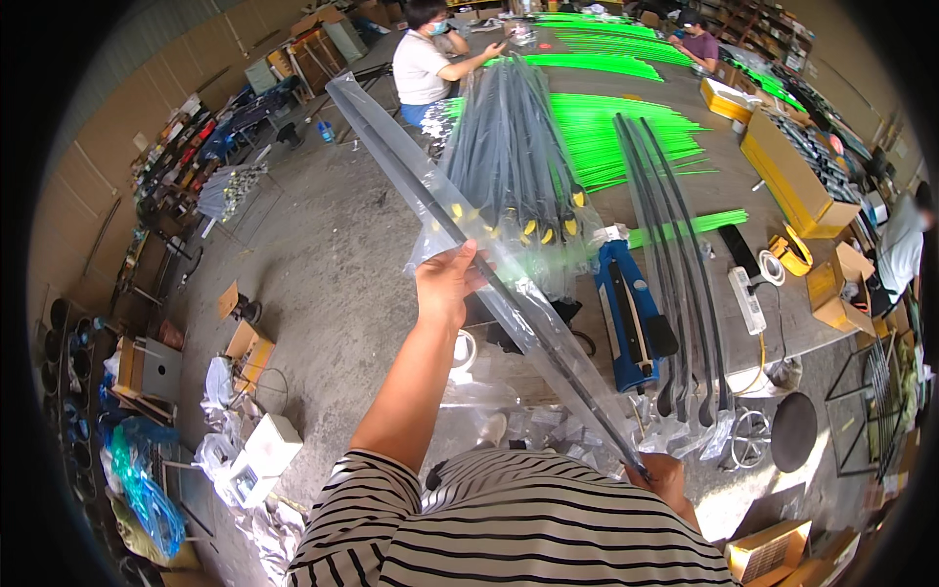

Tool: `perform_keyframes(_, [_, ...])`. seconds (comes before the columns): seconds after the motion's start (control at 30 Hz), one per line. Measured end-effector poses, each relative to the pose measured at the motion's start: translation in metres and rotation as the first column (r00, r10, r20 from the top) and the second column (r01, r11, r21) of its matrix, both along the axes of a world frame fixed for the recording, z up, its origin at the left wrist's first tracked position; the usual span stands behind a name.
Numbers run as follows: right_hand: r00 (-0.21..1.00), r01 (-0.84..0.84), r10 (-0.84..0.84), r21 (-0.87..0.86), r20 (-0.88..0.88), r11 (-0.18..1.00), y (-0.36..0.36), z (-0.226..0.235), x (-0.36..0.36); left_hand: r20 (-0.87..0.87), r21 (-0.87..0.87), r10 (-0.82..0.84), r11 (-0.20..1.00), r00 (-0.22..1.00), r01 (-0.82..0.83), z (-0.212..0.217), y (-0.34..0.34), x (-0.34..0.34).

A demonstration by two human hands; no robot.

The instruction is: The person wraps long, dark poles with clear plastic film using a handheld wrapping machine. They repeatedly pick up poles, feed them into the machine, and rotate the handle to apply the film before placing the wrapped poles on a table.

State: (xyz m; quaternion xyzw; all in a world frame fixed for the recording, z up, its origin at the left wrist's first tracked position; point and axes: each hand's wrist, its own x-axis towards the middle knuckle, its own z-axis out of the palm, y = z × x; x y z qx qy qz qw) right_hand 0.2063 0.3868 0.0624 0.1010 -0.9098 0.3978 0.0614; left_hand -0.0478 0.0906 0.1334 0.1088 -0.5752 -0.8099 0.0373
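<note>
A long dark rod (421,192) in a clear plastic sleeve (344,94) slants across in front of me, from the upper left down to my right side. My left hand (450,282) is closed around its middle. Its lower end is in my right hand (667,481), whose fingers are partly hidden. Beyond my left hand, a pile of bagged dark rods (504,137) with yellow ends lies on the table. A blue bag sealer (618,303) stands to the right of the rod. Several more dark rods (675,254) lie beside it, their thick ends over the table edge.
Bright green rods (621,137) cover much of the table (719,201). A phone (738,249), power strip (746,301), tape roll (771,266) and cardboard box (794,176) lie at right. One person (423,68) sits at far left, another (699,47) at far right. A round stool (793,432) stands below.
</note>
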Motion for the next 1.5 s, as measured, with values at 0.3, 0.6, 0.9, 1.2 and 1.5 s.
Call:
perform_keyframes(0.3, [0.995,-0.081,0.08,-0.016,-0.062,0.997,-0.004,0.003,-0.011,0.015,0.174,-0.239,0.957,0.971,0.233,-0.014,0.018,0.054])
perform_keyframes(0.6, [0.985,-0.066,0.073,0.051,-0.157,0.997,-0.05,0.012,-0.031,0.095,0.243,-0.343,0.918,0.934,0.313,-0.031,0.008,0.08])
perform_keyframes(0.9, [0.979,-0.054,0.079,0.136,-0.188,0.989,-0.101,0.026,-0.047,0.071,0.318,-0.38,0.885,0.922,0.34,-0.031,-0.03,0.081])
perform_keyframes(1.2, [0.928,0.043,0.025,0.173,-0.371,0.984,-0.131,0.076,-0.07,-0.072,0.37,-0.248,0.893,0.966,0.257,-0.031,-0.08,0.064])
perform_keyframes(1.5, [0.484,-0.262,0.278,0.165,-0.83,0.951,-0.158,0.251,-0.095,-0.068,0.308,-0.115,0.942,0.991,0.131,-0.04,-0.104,0.055])
